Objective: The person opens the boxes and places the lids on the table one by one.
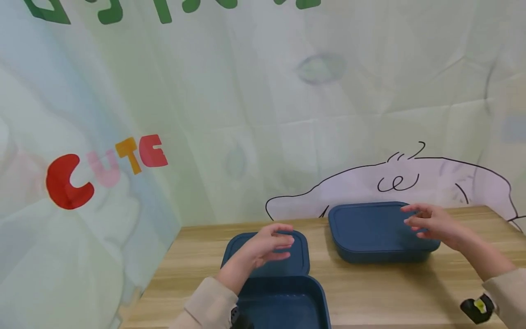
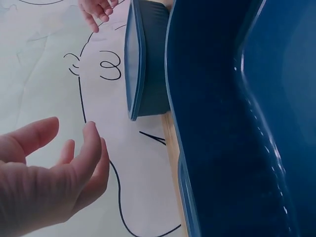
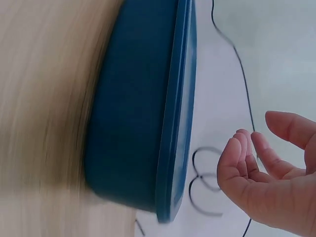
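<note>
My left hand (image 1: 268, 246) hovers above a dark blue lid (image 1: 299, 261), its fingers loosely bent and nothing between them. In front of that lid stands an uncovered blue container (image 1: 287, 308) with a bare inside floor; my left forearm hides part of it. In the left wrist view, this container's wall (image 2: 207, 118) fills the right side. Farther right, a larger blue container (image 1: 384, 256) has its lid (image 1: 370, 226) on. Over the right end of that lid, my right hand (image 1: 435, 225) is raised with relaxed fingers, holding nothing. The right wrist view shows the hand (image 3: 271, 182) apart from the lidded container (image 3: 133, 108).
The containers rest on a light wooden table (image 1: 361, 292). Behind it hangs a printed cloth backdrop (image 1: 246, 137) with coloured letters and a line-drawn white figure (image 1: 361, 183). A black wrist device (image 1: 477, 309) with a yellow patch sits by the right sleeve (image 1: 509, 292).
</note>
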`<state>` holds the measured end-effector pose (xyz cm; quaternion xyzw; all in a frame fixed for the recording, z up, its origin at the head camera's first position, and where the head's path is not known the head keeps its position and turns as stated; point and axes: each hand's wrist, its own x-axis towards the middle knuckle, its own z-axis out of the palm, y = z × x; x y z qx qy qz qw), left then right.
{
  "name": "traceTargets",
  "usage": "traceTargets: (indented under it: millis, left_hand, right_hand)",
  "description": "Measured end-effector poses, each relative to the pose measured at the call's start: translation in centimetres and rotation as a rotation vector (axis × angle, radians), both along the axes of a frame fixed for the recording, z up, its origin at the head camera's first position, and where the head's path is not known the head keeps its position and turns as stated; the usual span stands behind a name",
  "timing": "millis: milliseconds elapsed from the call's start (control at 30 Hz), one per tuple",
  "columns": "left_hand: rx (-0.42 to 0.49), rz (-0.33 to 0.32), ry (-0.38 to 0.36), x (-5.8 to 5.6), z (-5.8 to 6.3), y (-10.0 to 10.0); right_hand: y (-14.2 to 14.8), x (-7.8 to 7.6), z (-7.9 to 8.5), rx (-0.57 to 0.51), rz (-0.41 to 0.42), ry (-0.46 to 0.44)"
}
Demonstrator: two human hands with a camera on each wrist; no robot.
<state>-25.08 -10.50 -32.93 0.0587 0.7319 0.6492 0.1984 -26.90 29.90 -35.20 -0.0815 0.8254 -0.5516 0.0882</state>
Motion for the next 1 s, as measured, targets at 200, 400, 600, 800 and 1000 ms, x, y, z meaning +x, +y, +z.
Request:
traceTargets:
  millis: [200,400,600,800,1000]
  left_hand:
    - [0.034,0.023,-0.032,-1.0,0.0,1.7]
    - [0.05,0.049,-0.073,-2.1,0.0,3.5]
    - [0.057,0.105,-0.088,-3.6,-0.4,5.3]
    - [0.044,0.134,-0.108,-4.4,-1.2,6.5]
    - [0.076,0.149,-0.124,-5.0,-1.6,7.5]
  right_hand:
    - [2.3,-0.8,0.2,0.008,-0.044,-0.017]
    - [3.4,-1.5,0.2,-0.008,-0.078,-0.055]
    - [4.1,-2.1,0.0,-0.003,-0.111,-0.044]
    - [4.2,-2.5,-0.9,-0.014,-0.119,-0.055]
    - [4.5,-2.8,-1.3,-0.006,-0.152,-0.05]
